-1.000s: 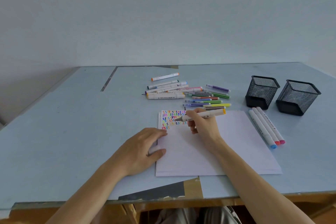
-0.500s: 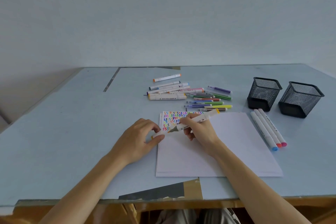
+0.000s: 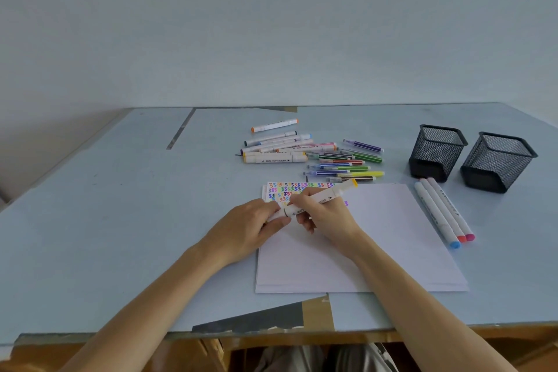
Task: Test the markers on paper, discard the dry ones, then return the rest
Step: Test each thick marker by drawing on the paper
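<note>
A white marker with a yellow end (image 3: 329, 194) lies slanted across the top left of the white paper (image 3: 377, 238). My right hand (image 3: 324, 214) grips its middle. My left hand (image 3: 250, 226) pinches the cap at its lower left end, pushed onto the marker body. Rows of coloured test squiggles (image 3: 287, 190) fill the paper's top left corner, partly hidden by my fingers. A pile of loose markers (image 3: 314, 157) lies behind the paper.
Two black mesh pen cups (image 3: 436, 152) (image 3: 498, 161) stand at the back right. Three white markers (image 3: 444, 211) with blue, orange and pink ends lie side by side right of the paper. The table's front edge (image 3: 422, 328) runs just below the paper.
My left hand rose from the paper's edge, took the cap end, and the cap closed onto the marker. My right hand brought the marker from the squiggles toward my left hand.
</note>
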